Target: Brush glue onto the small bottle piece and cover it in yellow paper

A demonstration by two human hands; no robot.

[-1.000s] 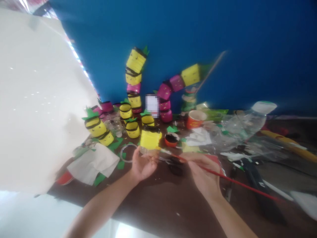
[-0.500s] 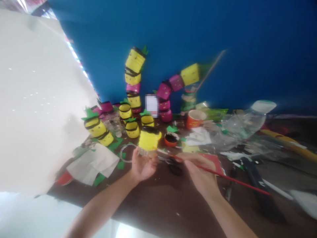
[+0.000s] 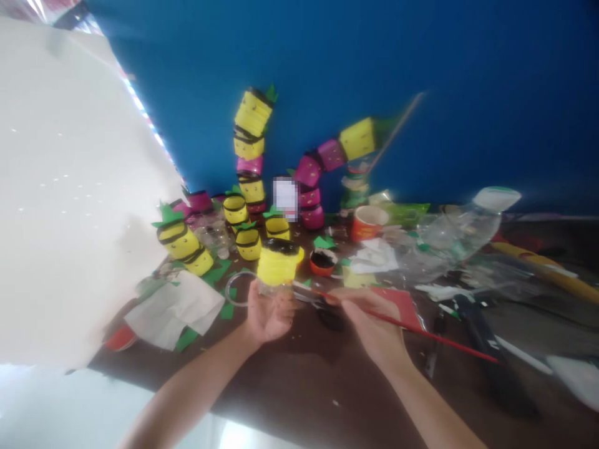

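My left hand point(image 3: 269, 312) cups the clear base of a yellow jar with a black rim point(image 3: 276, 265), held up over the dark table. My right hand point(image 3: 374, 327) pinches a thin red-handled paintbrush point(image 3: 421, 333), its tip reaching left toward the jar's lower side. A small orange pot of black paint point(image 3: 322, 262) stands just right of the jar.
Stacks of yellow and pink painted jars point(image 3: 250, 143) lean on the blue wall. An orange cup point(image 3: 369, 223), a clear plastic bottle point(image 3: 461, 231), white tissue point(image 3: 175, 308), green paper scraps and a white sheet point(image 3: 70, 187) at left crowd the table point(image 3: 309, 386).
The jar and both hands have shifted slightly left and up; the brush tip has stayed close to the jar's side.
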